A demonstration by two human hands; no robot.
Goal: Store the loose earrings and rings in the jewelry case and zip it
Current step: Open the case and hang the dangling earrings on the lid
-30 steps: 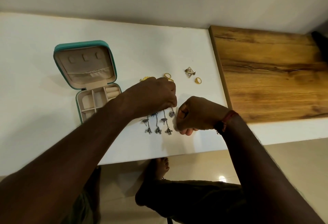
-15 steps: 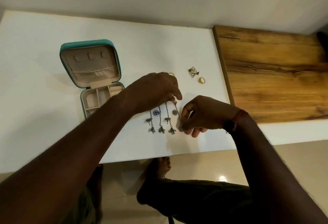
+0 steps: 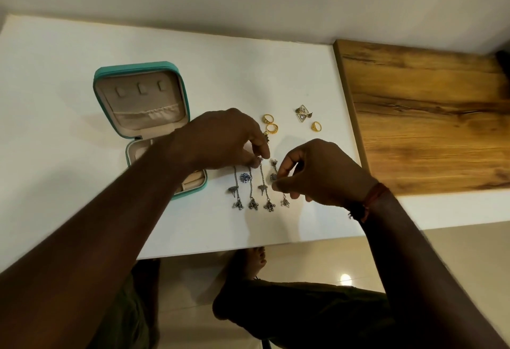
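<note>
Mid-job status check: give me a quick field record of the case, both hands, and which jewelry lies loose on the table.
jewelry case: open, lid up, on the white table, left of the hands
left hand: pinches the top of the third dangle earring
right hand: pinches the rightmost dangle earring
silver dangle earrings: four in a row on the table
gold rings: three, loose beyond the hands
triangle earrings: loose, between the rings
zip: not yet closed

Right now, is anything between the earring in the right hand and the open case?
Yes. The other silver earrings lie on the table between that earring and the jewelry case, and the left forearm crosses above the case's open tray.
</note>
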